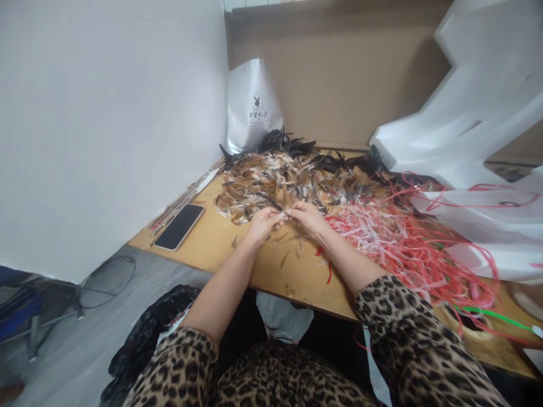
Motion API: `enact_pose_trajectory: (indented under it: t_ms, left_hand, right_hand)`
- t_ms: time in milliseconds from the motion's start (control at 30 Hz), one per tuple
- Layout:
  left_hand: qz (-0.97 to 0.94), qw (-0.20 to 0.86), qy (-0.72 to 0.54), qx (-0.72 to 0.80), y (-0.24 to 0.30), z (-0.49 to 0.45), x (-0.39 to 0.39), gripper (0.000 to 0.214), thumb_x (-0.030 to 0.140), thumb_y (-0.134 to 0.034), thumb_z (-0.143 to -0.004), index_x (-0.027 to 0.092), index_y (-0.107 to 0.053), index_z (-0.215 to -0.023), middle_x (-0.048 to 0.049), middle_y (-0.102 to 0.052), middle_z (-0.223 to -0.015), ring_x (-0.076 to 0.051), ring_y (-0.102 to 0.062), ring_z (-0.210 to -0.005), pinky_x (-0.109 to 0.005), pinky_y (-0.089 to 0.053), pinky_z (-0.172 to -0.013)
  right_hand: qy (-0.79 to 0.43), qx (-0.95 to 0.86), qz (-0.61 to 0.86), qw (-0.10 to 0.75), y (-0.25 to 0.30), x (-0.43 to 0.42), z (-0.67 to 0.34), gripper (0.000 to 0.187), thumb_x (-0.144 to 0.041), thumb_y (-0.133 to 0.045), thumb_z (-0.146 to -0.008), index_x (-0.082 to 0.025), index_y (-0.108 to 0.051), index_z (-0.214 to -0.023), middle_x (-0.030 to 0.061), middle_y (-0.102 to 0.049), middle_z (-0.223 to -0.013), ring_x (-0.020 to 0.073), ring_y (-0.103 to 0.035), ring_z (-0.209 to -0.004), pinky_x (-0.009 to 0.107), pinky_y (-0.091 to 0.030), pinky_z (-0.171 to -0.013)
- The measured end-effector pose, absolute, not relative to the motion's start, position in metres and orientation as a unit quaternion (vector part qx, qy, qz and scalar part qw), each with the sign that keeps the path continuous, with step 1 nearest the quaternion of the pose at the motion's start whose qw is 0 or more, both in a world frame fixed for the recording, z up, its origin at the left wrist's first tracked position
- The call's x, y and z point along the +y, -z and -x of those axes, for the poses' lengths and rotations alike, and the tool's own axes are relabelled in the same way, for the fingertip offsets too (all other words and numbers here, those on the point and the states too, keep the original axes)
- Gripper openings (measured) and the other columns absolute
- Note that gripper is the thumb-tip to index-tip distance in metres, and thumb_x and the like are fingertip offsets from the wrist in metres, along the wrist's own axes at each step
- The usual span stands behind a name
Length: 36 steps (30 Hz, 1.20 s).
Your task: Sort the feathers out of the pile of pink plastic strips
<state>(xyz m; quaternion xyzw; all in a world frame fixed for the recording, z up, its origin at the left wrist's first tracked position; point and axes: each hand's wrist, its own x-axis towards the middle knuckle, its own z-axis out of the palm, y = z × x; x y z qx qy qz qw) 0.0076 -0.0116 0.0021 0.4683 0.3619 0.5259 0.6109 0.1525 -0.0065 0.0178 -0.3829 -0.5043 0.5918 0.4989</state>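
Note:
Both my hands meet over the front of a feather pile, fingertips pinched together. My left hand [267, 224] and my right hand [306, 218] are closed on what looks like one small brown feather [283, 199]; its base is hidden in my fingers. Just behind them spreads the pile of brown, white and black feathers [263, 175]. A few loose feathers [285, 259] lie on the wooden table [224, 240] below my hands. To the right of my right hand is a tangled heap of red and pink ribbon strips [394, 243].
A black-screened phone [180, 226] lies at the table's left. At the back stands a silver bag [254, 107], by a brown panel [339, 79]. White plastic sheeting [479, 96] fills the right side. A black plastic bag [148, 328] sits on the floor at left.

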Motion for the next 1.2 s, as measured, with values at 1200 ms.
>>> enact_pose_trajectory:
  t_ms: [1200]
  left_hand:
    - [-0.505, 0.583, -0.473, 0.425, 0.0, -0.011, -0.01, 0.035, 0.037, -0.068, -0.062, 0.011, -0.063, -0.086, -0.0055, -0.065, -0.072, -0.008, -0.056, -0.057, -0.021, -0.043, -0.054]
  right_hand:
    - [-0.174, -0.468, 0.674, 0.545, -0.085, 0.033, -0.295, 0.033, -0.039, -0.064, -0.06, -0.017, -0.041, -0.05, -0.0057, -0.034, -0.045, 0.0049, -0.028, -0.043, 0.021, -0.022, -0.041]
